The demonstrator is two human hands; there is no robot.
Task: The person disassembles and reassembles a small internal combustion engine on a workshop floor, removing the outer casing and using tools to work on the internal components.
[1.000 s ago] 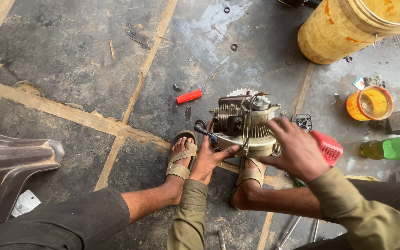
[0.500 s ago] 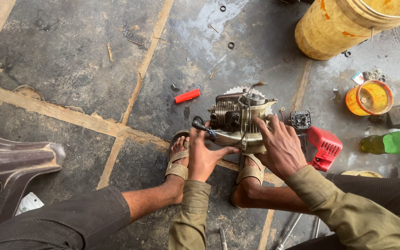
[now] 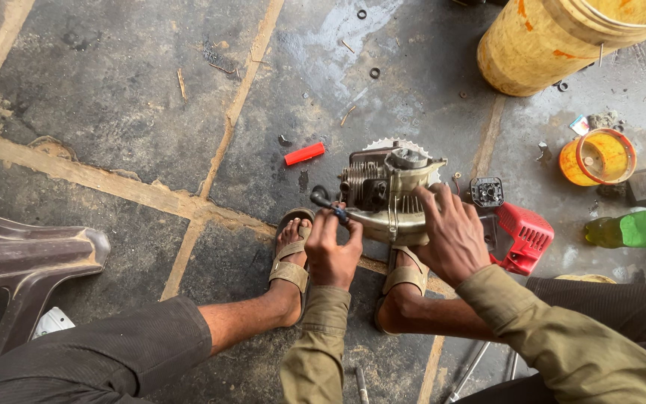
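Observation:
A small grimy engine (image 3: 386, 183) with cooling fins and a toothed flywheel stands on the stone floor between my sandalled feet. My left hand (image 3: 332, 251) pinches a small dark tool (image 3: 324, 200) at the engine's left side. Over the pale housing on its right side lies my right hand (image 3: 451, 232), fingers spread and gripping it. Just right of that hand sits a red plastic cover (image 3: 526, 236), with a small black part (image 3: 487, 191) above it.
A red stick-like piece (image 3: 304, 154) lies left of the engine. A large yellow drum (image 3: 555, 41) stands at the top right, a small orange tub (image 3: 598, 157) and a green bottle (image 3: 641, 228) further right. A dark plastic chair leg (image 3: 31, 258) is at left. Washers and screws are scattered about.
My left hand has closed on the dark tool at the engine's left side. My right hand has shifted from the red cover side onto the engine housing.

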